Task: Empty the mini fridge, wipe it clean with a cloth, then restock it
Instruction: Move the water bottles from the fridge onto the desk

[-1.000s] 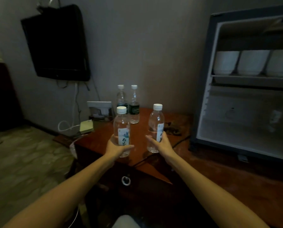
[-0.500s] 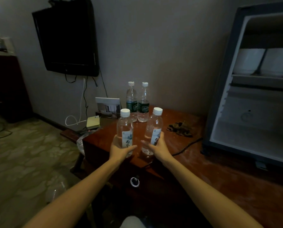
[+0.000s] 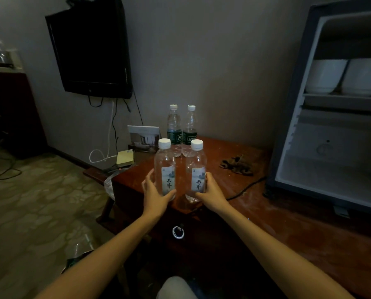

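Clear plastic, white caps: the left bottle [image 3: 165,167] and the right bottle [image 3: 195,167] are upright side by side at the left edge of the wooden table [image 3: 288,223], probably resting on it; dim light hides the bases. The left hand [image 3: 156,197] and the right hand [image 3: 211,194] each grasp one, fingers wrapped round. Green-label bottles [image 3: 174,134] stand just behind. A cloth [image 3: 236,166] lies to the right, near the open mini fridge [image 3: 342,152].

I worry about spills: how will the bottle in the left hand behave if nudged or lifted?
The bottle is tall and narrow, so a push up high would probably tip it. Its clear, thin-looking plastic may flex where the left hand grips it. Being round, it would likely roll if toppled.
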Demonstrator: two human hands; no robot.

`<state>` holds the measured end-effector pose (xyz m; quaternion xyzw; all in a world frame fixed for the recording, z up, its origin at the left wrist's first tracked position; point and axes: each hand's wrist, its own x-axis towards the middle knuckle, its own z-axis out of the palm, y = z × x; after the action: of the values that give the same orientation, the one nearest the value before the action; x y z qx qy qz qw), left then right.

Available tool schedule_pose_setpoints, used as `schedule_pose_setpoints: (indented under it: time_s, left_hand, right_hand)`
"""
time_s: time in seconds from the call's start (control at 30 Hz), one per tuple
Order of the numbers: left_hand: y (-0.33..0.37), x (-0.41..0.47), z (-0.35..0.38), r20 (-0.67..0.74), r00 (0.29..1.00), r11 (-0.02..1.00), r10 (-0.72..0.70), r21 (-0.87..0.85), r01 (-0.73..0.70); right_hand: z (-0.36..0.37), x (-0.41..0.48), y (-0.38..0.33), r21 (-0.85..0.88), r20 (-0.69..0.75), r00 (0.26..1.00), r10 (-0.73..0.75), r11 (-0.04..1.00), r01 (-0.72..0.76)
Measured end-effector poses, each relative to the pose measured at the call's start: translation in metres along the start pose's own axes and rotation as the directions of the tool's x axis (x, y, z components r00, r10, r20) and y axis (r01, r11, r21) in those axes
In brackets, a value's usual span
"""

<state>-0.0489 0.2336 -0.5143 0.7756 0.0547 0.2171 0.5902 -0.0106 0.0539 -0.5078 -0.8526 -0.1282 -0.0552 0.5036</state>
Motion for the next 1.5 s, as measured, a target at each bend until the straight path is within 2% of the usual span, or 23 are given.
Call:
schedule_pose_setpoints:
  time_s: [0.23, 0.47, 0.67, 0.8, 0.93, 1.17, 1.37, 1.5]
  left_hand:
    - [-0.009, 0.016, 0.002, -0.006, 1.000, 1.000, -0.001, 0.029, 0.002]
    - [-0.022, 0.066, 0.008, -0.061, 0.998, 0.999, -0.036, 0.007, 0.036]
    - [-0.035, 0.120, 0.020, -0.098, 0.993, 0.997, -0.061, 0.050, 0.066]
    - [-0.038, 0.150, 0.033, -0.150, 0.986, 0.994, -0.069, 0.077, 0.081]
    - [-0.043, 0.176, 0.043, -0.183, 0.982, 0.988, -0.056, 0.135, 0.081]
    - [-0.051, 0.208, 0.054, -0.177, 0.983, 0.990, -0.043, 0.127, 0.066]
    - [-0.054, 0.215, 0.055, -0.103, 0.994, 0.992, -0.028, 0.116, 0.040]
    - [-0.051, 0.214, 0.055, 0.008, 1.000, 0.995, -0.015, 0.100, 0.014]
  right_hand:
    - [0.008, 0.014, -0.013, -0.160, -0.087, 0.996, 0.013, 0.987, -0.027]
    - [0.027, 0.066, -0.009, -0.318, -0.147, 0.989, 0.030, 0.945, -0.076]
    - [0.055, 0.112, 0.003, -0.367, -0.249, 0.968, 0.017, 0.923, -0.111]
    - [0.063, 0.143, 0.010, -0.424, -0.244, 0.970, 0.020, 0.897, -0.125]
    - [0.069, 0.170, 0.013, -0.418, -0.268, 0.963, 0.038, 0.896, -0.151]
    - [0.077, 0.201, 0.016, -0.400, -0.352, 0.933, 0.074, 0.890, -0.221]
    - [0.080, 0.210, 0.016, -0.405, -0.380, 0.921, 0.084, 0.881, -0.247]
    - [0.079, 0.212, 0.018, -0.342, -0.379, 0.920, 0.099, 0.909, -0.238]
